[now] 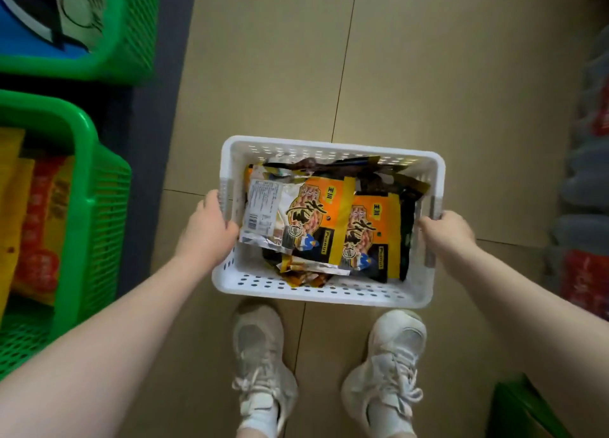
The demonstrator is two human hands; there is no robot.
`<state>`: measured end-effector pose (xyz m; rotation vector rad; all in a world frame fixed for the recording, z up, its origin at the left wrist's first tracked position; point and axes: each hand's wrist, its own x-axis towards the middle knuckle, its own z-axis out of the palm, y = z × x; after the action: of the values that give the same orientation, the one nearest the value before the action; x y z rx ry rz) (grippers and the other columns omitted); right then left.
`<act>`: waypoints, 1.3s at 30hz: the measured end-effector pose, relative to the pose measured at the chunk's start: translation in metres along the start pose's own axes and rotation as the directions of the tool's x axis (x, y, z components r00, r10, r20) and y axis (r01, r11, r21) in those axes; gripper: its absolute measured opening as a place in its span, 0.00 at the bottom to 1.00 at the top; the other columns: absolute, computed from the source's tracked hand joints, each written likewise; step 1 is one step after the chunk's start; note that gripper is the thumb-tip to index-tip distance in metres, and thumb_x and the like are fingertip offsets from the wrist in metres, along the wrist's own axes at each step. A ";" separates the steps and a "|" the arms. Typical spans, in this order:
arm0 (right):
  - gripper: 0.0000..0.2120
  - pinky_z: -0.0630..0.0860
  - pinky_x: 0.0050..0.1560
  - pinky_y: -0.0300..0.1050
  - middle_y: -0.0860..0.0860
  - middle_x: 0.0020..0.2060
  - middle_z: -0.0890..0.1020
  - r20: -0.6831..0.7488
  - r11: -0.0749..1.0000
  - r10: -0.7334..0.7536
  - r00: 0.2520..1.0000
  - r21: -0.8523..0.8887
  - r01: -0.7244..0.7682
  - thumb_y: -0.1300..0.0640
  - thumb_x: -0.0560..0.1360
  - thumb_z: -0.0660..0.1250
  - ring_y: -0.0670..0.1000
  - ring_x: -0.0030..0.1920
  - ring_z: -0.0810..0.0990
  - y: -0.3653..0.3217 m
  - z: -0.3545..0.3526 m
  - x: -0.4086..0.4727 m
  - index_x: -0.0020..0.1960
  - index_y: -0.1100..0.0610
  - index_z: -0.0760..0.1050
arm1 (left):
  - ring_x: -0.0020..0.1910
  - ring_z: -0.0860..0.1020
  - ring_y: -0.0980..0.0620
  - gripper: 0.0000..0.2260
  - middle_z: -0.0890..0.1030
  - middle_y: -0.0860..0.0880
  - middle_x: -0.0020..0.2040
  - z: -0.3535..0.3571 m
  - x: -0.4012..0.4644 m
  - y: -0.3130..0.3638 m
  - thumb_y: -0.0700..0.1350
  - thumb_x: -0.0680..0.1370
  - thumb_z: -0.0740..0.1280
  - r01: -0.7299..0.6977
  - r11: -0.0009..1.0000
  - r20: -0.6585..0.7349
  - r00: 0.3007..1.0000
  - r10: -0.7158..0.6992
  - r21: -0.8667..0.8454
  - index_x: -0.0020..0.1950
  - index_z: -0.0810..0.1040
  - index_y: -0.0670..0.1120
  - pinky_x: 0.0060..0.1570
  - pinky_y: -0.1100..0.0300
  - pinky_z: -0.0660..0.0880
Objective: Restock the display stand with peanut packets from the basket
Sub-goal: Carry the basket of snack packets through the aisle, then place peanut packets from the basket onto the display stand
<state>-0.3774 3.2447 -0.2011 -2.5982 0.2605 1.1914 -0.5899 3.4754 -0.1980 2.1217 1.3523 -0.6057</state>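
A white perforated plastic basket (316, 291) hangs above the tiled floor in front of me. Inside lie several orange, black and silver peanut packets (324, 220), overlapping one another. My left hand (211, 227) grips the basket's left rim and my right hand (448, 231) grips its right rim. The display stand stands at the left as stacked green plastic bins (95, 187); the lower bin holds yellow and red packets (36, 220).
An upper green bin (131, 32) at top left holds blue and white goods. Blurred packaged goods (590, 180) line the right edge. Another green object (524, 408) sits at bottom right. My two white sneakers (329, 368) stand on the beige floor below the basket.
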 end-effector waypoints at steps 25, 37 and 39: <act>0.02 0.79 0.48 0.53 0.50 0.44 0.79 -0.039 0.903 -0.418 0.908 0.092 0.420 0.58 0.77 0.62 0.51 0.43 0.78 -0.056 -0.028 -0.072 0.50 0.53 0.71 | 0.33 0.83 0.48 0.30 0.85 0.47 0.40 -0.018 -0.020 0.011 0.33 0.55 0.77 -0.651 0.679 0.094 0.742 0.664 0.340 0.54 0.74 0.49 0.19 0.58 0.74; 0.14 0.72 0.20 0.33 0.52 0.28 0.78 0.007 0.658 -0.753 0.658 0.021 0.753 0.66 0.73 0.61 0.43 0.18 0.74 -0.183 -0.263 -0.367 0.36 0.49 0.73 | 0.41 0.79 0.43 0.17 0.81 0.46 0.43 -0.268 -0.282 0.026 0.44 0.74 0.65 -0.175 0.968 -0.070 0.984 0.165 -0.179 0.62 0.67 0.49 0.36 0.53 0.71; 0.10 0.76 0.27 0.34 0.50 0.31 0.82 0.114 0.566 -0.819 0.562 0.008 0.824 0.62 0.72 0.67 0.42 0.21 0.78 -0.199 -0.298 -0.425 0.36 0.50 0.72 | 0.32 0.73 0.50 0.17 0.76 0.51 0.35 -0.311 -0.331 0.028 0.44 0.75 0.65 -0.132 0.951 -0.144 0.985 0.095 -0.278 0.62 0.66 0.49 0.30 0.57 0.66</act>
<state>-0.3851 3.3596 0.3431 -2.1710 -0.9429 0.9302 -0.6696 3.4484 0.2490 2.0099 1.2870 -0.2126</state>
